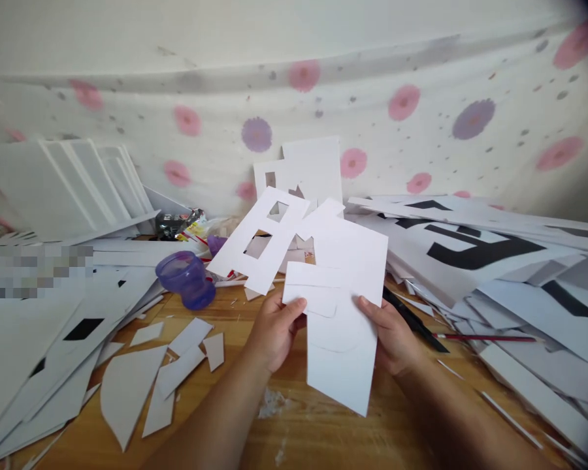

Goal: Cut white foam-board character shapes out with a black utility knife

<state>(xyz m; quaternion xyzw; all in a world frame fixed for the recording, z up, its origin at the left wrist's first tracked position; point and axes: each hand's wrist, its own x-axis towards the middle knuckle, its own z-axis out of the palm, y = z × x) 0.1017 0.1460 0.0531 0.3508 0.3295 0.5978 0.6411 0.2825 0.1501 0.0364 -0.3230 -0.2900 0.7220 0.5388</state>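
Above the middle of the table, both hands hold a white board (345, 326) with faint curved lines on its face and a slanted lower edge. My left hand (277, 333) pinches its left side, thumb on the front. My right hand (392, 333) grips the opposite edge the same way. Just behind rises a white cut-out piece (238, 245) with square holes; whether it joins the held board I cannot tell. Farther back, another white panel (316, 156) with cut openings stands against the patterned cloth.
A purple translucent cup-like holder (186, 277) stands left. White offcuts (132, 385) lie near my left forearm. Stacked boards (78, 326) fill the left side; printed sheets (485, 248) pile up right. A dark red pencil (490, 337) and a black tool (414, 320) lie by my right hand.
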